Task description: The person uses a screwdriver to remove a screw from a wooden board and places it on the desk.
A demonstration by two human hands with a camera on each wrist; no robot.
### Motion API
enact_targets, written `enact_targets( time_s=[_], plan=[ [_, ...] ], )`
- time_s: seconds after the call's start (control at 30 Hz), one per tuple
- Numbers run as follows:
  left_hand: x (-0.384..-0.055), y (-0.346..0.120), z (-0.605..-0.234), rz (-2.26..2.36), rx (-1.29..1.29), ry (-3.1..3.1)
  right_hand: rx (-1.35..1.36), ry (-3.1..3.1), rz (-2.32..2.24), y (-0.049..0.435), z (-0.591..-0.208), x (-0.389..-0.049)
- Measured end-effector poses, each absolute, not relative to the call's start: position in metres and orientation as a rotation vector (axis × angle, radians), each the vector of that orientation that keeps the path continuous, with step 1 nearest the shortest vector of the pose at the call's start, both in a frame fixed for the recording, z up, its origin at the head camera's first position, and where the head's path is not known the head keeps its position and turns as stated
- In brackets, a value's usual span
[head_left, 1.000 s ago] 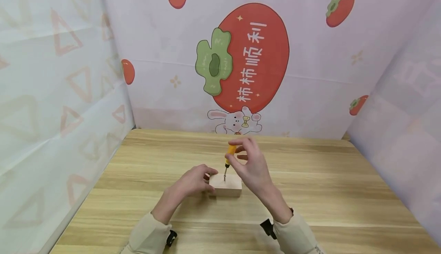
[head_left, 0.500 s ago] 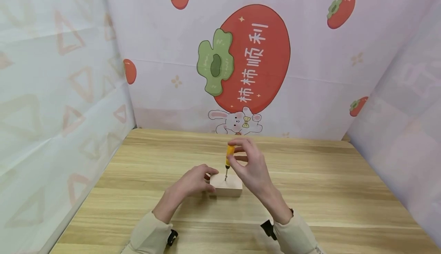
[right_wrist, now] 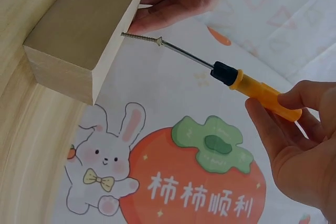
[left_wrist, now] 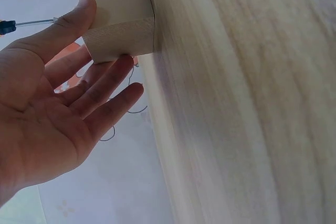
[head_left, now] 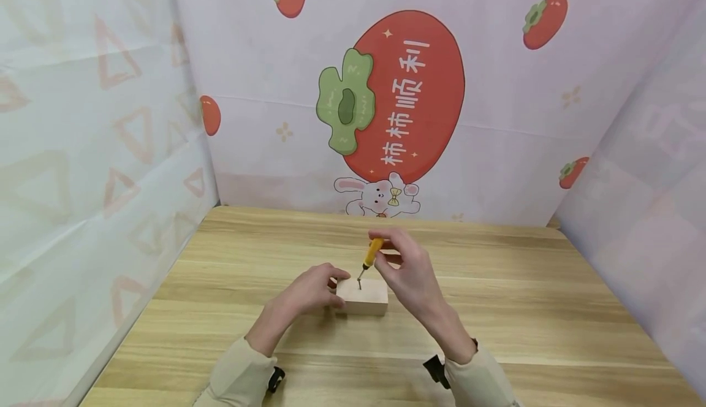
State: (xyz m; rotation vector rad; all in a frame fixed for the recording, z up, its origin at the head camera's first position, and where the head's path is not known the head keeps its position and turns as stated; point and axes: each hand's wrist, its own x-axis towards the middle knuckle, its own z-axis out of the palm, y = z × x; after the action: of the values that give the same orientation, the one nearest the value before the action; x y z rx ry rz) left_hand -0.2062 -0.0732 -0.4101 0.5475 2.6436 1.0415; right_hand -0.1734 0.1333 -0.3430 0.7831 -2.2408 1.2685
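A pale wooden block (head_left: 371,298) lies on the table, and my left hand (head_left: 304,295) grips its left end between thumb and fingers. From the block's top face a screw (right_wrist: 140,38) sticks up, with much of its threaded shank exposed. My right hand (head_left: 412,276) holds a screwdriver (right_wrist: 262,95) by its yellow handle, thumb and fingers around the upper part. The screwdriver leans to the right, at an angle to the screw in the head view. Its tip meets the screw head in the right wrist view. Only the shaft and black collar (left_wrist: 7,27) show in the left wrist view.
The wood-grain table (head_left: 496,309) extends around the block on all sides. A printed cloth (head_left: 248,155) hangs behind its far edge, with more cloth at left and right. Black straps with a camera mount (head_left: 436,371) sit at the wrists.
The screwdriver has gone from near upright to leaning right, its handle moving right and slightly down with my right hand. The left hand and block keep their place.
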Motion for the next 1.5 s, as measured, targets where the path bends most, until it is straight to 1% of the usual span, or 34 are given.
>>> enact_targets(
  time_s=[0.53,0.77,0.87,1.1,1.17,1.23,1.5],
  plan=[
    [-0.207,-0.074,-0.416,1.075,0.597,2.644,0.72,-2.224,1.148,0.169,-0.345,-0.168],
    [-0.204,-0.078,-0.412,0.915,0.684,2.758,0.704,-2.235,1.132,0.179,-0.349,-0.168],
    [-0.203,-0.077,-0.409,0.913,0.753,2.801,0.688,-2.252,1.103,0.183,-0.352,-0.167],
    [-0.207,-0.064,-0.406,0.866,1.049,2.894,0.671,-2.271,1.083,0.194,-0.362,-0.168],
    [-0.209,-0.06,-0.406,0.863,1.082,2.914,0.667,-2.276,1.077,0.198,-0.365,-0.168],
    [-0.21,-0.056,-0.406,0.876,1.078,2.924,0.653,-2.281,1.059,0.201,-0.367,-0.167],
    [-0.21,-0.052,-0.41,0.967,0.922,2.92,0.664,-2.319,0.974,0.213,-0.374,-0.166]
  ],
)
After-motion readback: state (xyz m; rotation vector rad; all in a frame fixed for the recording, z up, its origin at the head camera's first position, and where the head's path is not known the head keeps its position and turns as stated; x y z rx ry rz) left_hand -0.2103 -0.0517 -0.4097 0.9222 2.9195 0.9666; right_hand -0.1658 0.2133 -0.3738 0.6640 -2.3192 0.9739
